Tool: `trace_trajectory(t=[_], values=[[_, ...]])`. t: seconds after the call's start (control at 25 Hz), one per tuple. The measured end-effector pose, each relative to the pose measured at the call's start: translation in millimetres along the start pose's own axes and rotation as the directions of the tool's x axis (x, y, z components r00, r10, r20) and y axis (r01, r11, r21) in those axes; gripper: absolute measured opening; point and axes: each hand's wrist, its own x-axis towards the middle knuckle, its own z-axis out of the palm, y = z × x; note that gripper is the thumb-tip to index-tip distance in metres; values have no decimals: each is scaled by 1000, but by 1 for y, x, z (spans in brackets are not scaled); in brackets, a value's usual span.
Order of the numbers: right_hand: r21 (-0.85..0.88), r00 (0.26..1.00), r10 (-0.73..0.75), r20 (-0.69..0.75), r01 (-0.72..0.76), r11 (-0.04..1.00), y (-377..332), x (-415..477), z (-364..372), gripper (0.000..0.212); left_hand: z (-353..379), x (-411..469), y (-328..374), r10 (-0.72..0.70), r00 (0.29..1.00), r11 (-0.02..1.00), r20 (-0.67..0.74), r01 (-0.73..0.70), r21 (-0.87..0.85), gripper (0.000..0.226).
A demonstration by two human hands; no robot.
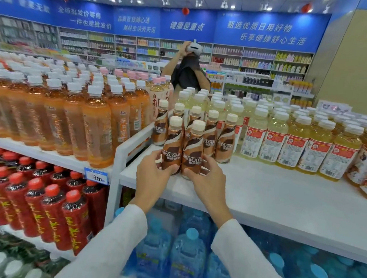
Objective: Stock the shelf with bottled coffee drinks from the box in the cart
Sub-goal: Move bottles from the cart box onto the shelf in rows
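Two brown Nescafe coffee bottles with cream caps stand side by side on the white shelf [262, 189]. My left hand [151, 173] grips the left coffee bottle [173, 144] near its base. My right hand [208, 176] grips the right coffee bottle [194, 148] the same way. Behind them several more coffee bottles [226, 140] stand in rows on the same shelf. The box and the cart are out of view.
Pale yellow drink bottles [292, 143] fill the shelf to the right, orange tea bottles [70, 116] the shelf to the left. Red bottles [41, 204] and blue water jugs [189, 253] sit below. A person [190, 71] stands behind the shelf. The shelf's front right area is bare.
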Motion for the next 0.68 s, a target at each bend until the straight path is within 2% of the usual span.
trace_trajectory(t=[0.16,0.32,0.48,0.68], values=[[-20,999,-7,37,8,1000,-10,30,42,47,-15,39,-8,-1,999,1000,-32,2,29,50],[-31,999,17,30,-16,999,-12,51,67,50,-6,61,-12,-49,993,997,-103,55,54,41],[-31,999,39,22,-38,999,-12,61,80,55,1,75,-17,-151,975,988,-162,152,-7,49],[-58,1000,29,2,-29,998,-11,64,90,62,1,82,-21,-130,978,991,-164,132,0,46]])
